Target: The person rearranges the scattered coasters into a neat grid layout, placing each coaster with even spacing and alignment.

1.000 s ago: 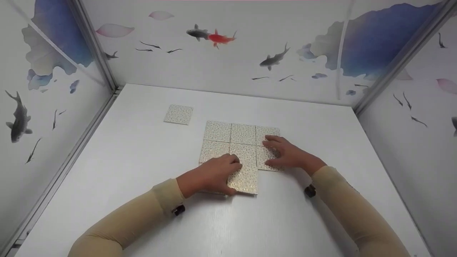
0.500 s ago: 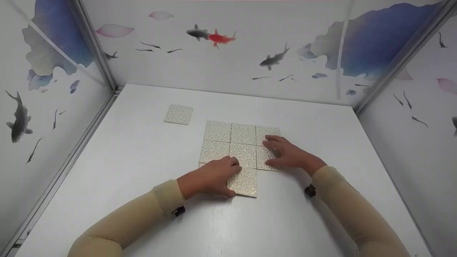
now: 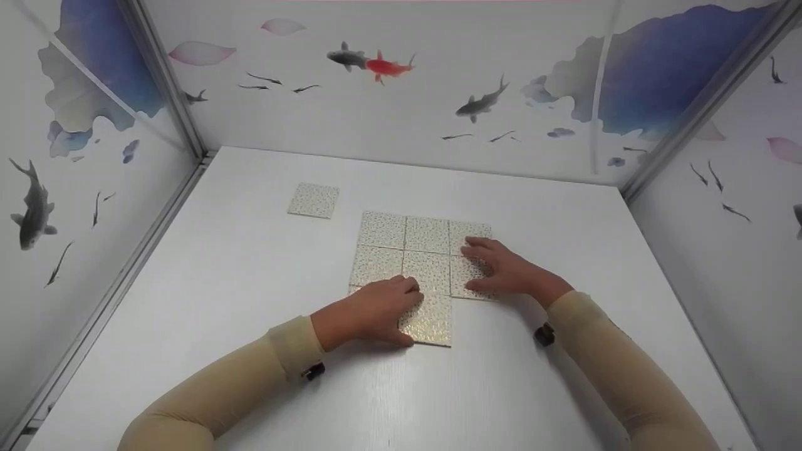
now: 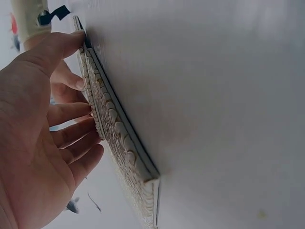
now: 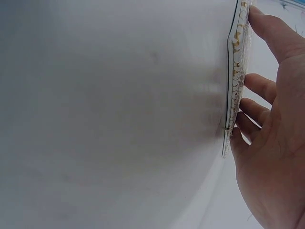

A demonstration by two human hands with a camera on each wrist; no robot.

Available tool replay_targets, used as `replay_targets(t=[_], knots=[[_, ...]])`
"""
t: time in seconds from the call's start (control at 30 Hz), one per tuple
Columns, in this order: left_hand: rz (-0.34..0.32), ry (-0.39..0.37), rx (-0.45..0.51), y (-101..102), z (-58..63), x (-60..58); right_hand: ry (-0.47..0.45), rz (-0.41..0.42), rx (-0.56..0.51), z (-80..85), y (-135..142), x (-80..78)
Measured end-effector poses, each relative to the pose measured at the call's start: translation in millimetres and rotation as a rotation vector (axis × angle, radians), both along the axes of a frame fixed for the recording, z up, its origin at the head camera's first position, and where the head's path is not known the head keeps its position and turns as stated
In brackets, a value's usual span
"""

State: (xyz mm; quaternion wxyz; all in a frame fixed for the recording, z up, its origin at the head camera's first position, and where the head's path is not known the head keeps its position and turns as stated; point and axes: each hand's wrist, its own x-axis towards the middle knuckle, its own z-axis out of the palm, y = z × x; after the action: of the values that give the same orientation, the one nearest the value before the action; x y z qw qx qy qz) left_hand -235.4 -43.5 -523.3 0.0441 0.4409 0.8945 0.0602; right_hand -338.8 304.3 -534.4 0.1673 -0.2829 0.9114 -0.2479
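Note:
Several square, speckled cream tiles (image 3: 382, 230) lie edge to edge on a white table. My left hand (image 3: 373, 310) spans the front middle tile (image 3: 432, 316), gripping it with the thumb at its near edge and the index finger towards its far side. The front left tile (image 4: 126, 143) shows its textured edge in the left wrist view; from the head it is mostly hidden under that hand. Over the right column my right hand (image 3: 510, 269) rests its spread, slightly bent fingertips on the right middle tile (image 3: 467, 269) and the one behind it.
A single loose tile (image 3: 313, 200) lies apart at the back left of the white table (image 3: 250, 269). Panels with painted fish (image 3: 388, 67) enclose the table at the back and on both sides.
Under my left hand, the front middle tile has shifted slightly towards me, and the seam behind it now shows. The left hand moved slightly with it. My right hand has stayed put.

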Motion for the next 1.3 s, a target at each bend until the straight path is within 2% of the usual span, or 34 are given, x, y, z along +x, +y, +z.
replay_targets(t=[0.4, 0.8, 1.3], knots=[[0.004, 0.031, -0.058, 1.0, 1.4, 2.4, -0.001, 0.003, 0.002, -0.5, -0.4, 0.8], [0.018, -0.031, -0.010, -1.7, 1.9, 1.6, 0.007, 0.005, -0.014, 0.3, -1.6, 1.3], [0.017, -0.045, 0.002, -2.7, 2.2, 0.1, 0.011, 0.007, 0.002, 4.5, -3.2, 3.0]])
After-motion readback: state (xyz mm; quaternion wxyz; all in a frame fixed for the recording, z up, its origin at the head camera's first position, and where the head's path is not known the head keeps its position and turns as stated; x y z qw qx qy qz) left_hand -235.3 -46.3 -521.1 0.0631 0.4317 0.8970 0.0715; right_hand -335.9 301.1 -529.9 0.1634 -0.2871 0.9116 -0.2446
